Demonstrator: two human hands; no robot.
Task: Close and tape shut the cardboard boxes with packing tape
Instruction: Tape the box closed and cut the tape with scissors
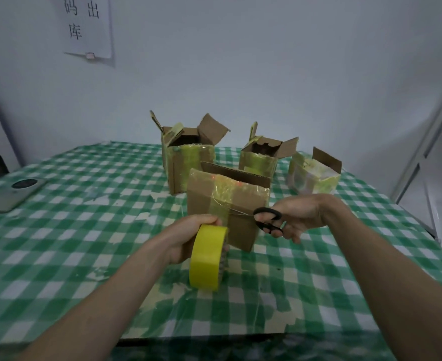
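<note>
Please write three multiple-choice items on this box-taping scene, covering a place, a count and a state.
1. Where is the tape roll?
A. in the left hand
B. flat on the table
C. inside a box

2. How many cardboard boxes are on the table?
A. two
B. four
C. six

3. How is the nearest box?
A. untaped
B. crushed flat
C. taped over its top

Answers:
1 A, the left hand grips the roll.
2 B, one box is near and three stand behind.
3 C, yellowish tape crosses its top, and the right hand holds the scissors at the strip.
</note>
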